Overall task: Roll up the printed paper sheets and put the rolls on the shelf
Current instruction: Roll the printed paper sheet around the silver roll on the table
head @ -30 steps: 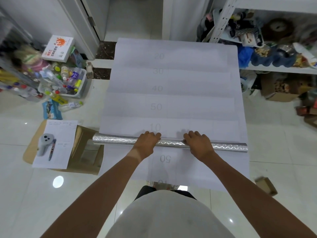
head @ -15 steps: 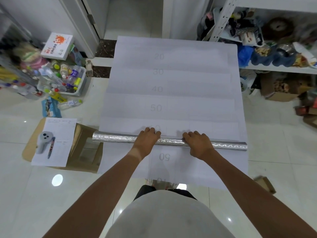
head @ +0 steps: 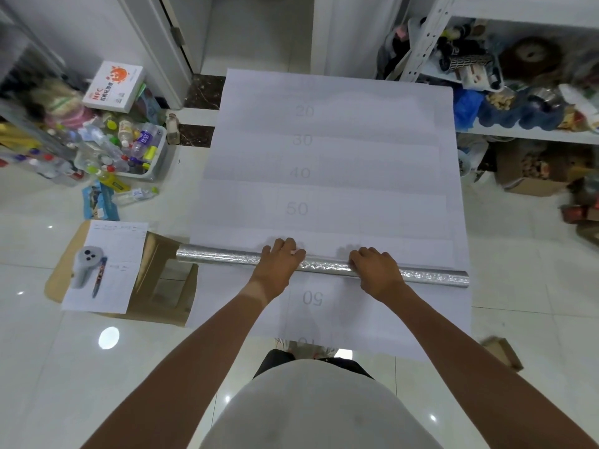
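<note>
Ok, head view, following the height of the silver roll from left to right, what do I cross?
Grey controller → pen → cardboard box → silver roll → left hand → right hand.

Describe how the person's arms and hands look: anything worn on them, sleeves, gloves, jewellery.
Both arms are bare from the frame edge down to the wrists; no sleeves show. The left hand and right hand wear no gloves, and no rings, watch or bracelets are visible. A light-coloured top covers the torso at the bottom of the view.
</note>
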